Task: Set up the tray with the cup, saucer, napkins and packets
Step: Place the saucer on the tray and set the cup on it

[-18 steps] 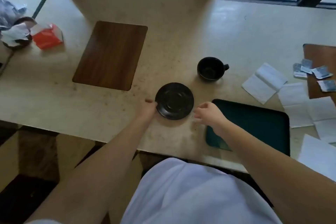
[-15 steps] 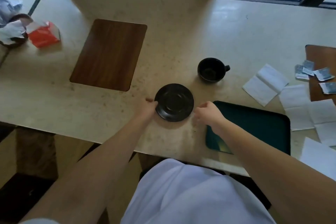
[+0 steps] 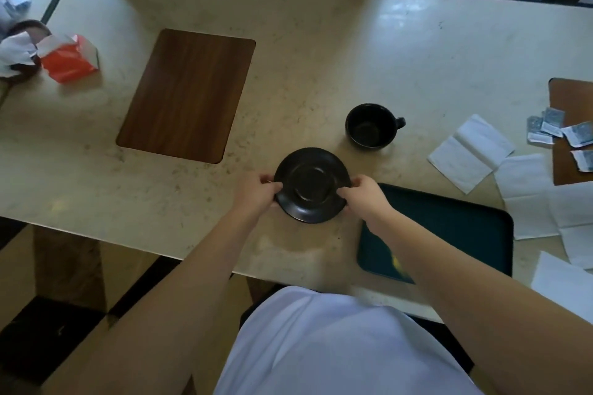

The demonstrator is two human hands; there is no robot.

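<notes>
Right hand [image 3: 364, 194] now closed onto saucer [image 3: 311, 184] right rim; left hand [image 3: 258, 191] grips left rim. Saucer near tabletop [image 3: 321, 58] front edge, left of tray [image 3: 465, 234]; cup [image 3: 370, 125] behind.

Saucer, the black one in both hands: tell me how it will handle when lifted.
The saucer looks rigid and glazed, so probably slippery; the left hand and right hand pinching opposite rims should keep it level. Likely ceramic, so fragile if dropped on the table.
</notes>
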